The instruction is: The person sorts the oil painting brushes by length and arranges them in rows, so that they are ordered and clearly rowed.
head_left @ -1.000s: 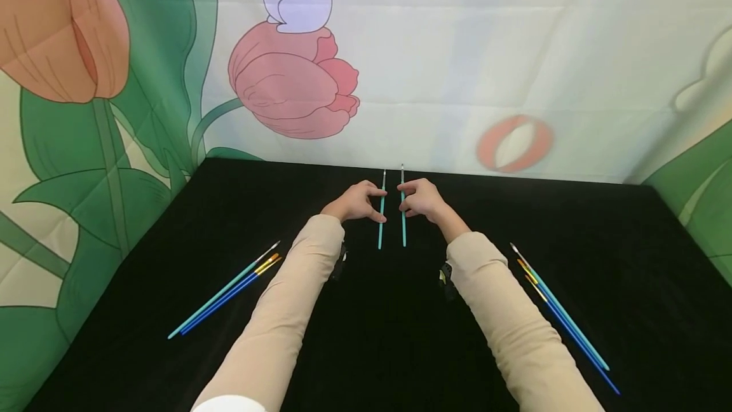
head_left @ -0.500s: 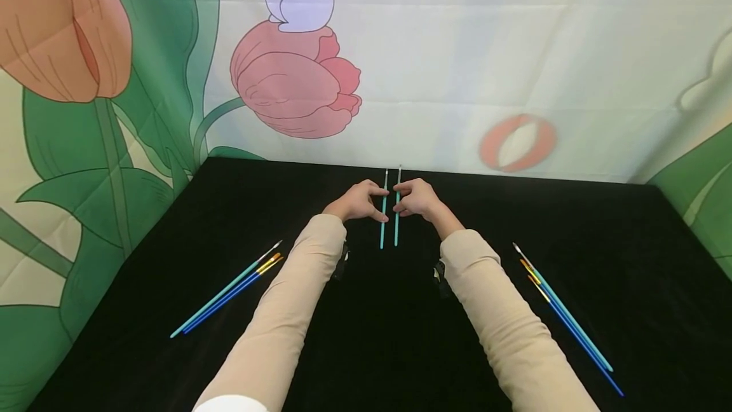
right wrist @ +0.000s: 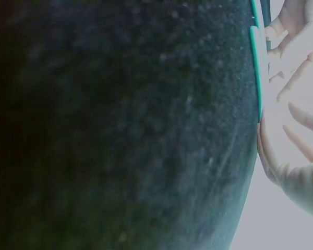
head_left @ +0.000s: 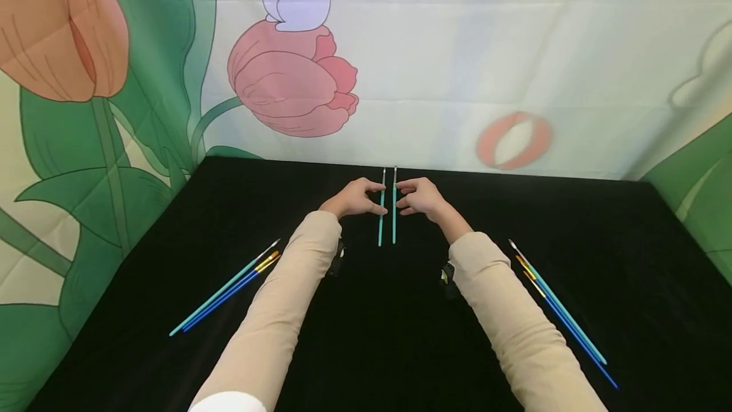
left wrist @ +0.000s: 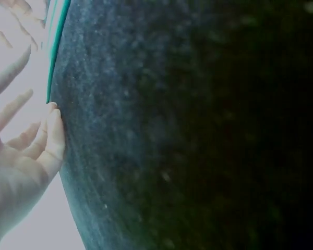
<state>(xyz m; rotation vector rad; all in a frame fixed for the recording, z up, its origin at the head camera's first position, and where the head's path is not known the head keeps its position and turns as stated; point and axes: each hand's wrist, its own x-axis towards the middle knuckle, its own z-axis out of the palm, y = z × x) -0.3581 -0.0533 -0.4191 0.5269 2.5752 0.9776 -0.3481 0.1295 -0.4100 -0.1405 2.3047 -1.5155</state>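
Two slim turquoise paintbrushes lie side by side near the far edge of the black cloth, bristles pointing away, a narrow gap between them. My left hand (head_left: 356,198) has its thumb and index fingertips, spread well apart, on the left paintbrush (head_left: 380,227). Just right of the right paintbrush (head_left: 394,224) is my right hand (head_left: 422,197), its fingertips close beside the handle; whether they touch is unclear. In the left wrist view the thumb (left wrist: 53,136) reaches the end of a turquoise handle (left wrist: 56,47). The right wrist view shows the right thumb (right wrist: 267,148) by another handle (right wrist: 256,78).
At left, a turquoise paintbrush (head_left: 214,297) and blue paintbrushes (head_left: 229,293) lie slanted together. A similar group with a turquoise paintbrush (head_left: 563,304) and blue paintbrushes (head_left: 580,339) lies at right. Behind the black cloth (head_left: 394,336) hangs a printed backdrop (head_left: 423,68).
The right paintbrush has slid left, closer to the left one. Since then my right hand has drawn back slightly to the right, off that handle. My left hand has barely moved.
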